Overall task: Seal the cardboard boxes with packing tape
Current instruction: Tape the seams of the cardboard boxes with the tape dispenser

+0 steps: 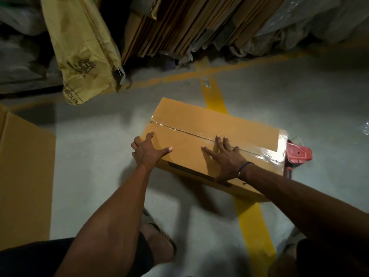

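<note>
A brown cardboard box [201,124] lies on the grey floor, its top flaps closed. Clear packing tape [265,151] runs along the centre seam and across the right end, where it shines. My left hand [146,151] rests at the box's near left corner, thumb on the top and fingers spread over the left edge. My right hand [224,156] lies flat on the top with straight fingers reaching the seam. A red tape dispenser [297,153] lies on the floor against the box's right end, partly hidden by it.
Another cardboard box [24,166] stands at the left edge. Flattened cartons [179,27] and a yellow paper sack [83,50] lean at the back. Yellow floor lines [253,226] cross under the box. My sandalled foot [157,234] is below the left arm.
</note>
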Demonstrator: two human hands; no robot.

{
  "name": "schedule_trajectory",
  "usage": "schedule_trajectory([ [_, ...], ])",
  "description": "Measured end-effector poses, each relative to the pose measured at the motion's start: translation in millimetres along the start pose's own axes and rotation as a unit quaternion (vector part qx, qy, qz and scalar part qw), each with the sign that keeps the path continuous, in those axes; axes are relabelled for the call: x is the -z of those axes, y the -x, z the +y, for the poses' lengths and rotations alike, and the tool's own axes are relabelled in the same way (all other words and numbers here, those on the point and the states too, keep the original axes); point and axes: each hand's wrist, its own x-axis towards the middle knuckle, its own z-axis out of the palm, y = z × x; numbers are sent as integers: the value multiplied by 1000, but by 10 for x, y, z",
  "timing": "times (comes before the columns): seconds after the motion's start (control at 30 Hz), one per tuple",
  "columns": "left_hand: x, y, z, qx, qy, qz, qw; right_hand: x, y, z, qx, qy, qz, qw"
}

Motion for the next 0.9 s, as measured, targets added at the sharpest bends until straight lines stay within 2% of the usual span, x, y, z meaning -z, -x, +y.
schedule_trajectory([
  [0.1, -59, 318, -106, 31, 1, 27, 999, 122, -3, 99, 29, 32, 16, 999],
  [0.2, -147, 682, -120, 55, 26, 34, 998, 160, 85, 253, 22, 20, 39, 999],
  [0.3, -328, 1055, -41, 79, 59, 36, 994, 38, 219, 386, -37, -53, 83, 994],
  [0.4, -511, 1342, 35, 110, 66, 17, 992, -170, 337, 400, -77, -126, 92, 985],
  [0.5, -582, 1595, 130, 140, 81, -12, 987, -436, 481, 246, -139, -213, 128, 959],
  [0.6, -640, 1844, 263, 148, 86, -44, 984, -703, 691, -61, -189, -340, 202, 899],
  [0.77, -827, 2228, 567, 129, 93, -109, 981, -894, 1022, -503, -235, -538, 194, 786],
  [0.83, -970, 2354, 662, 110, 103, -133, 980, -977, 1152, -540, -283, -602, 218, 714],
  [0.9, -1163, 2389, 702, 101, 125, -144, 976, -1076, 1266, -489, -346, -666, 195, 632],
])
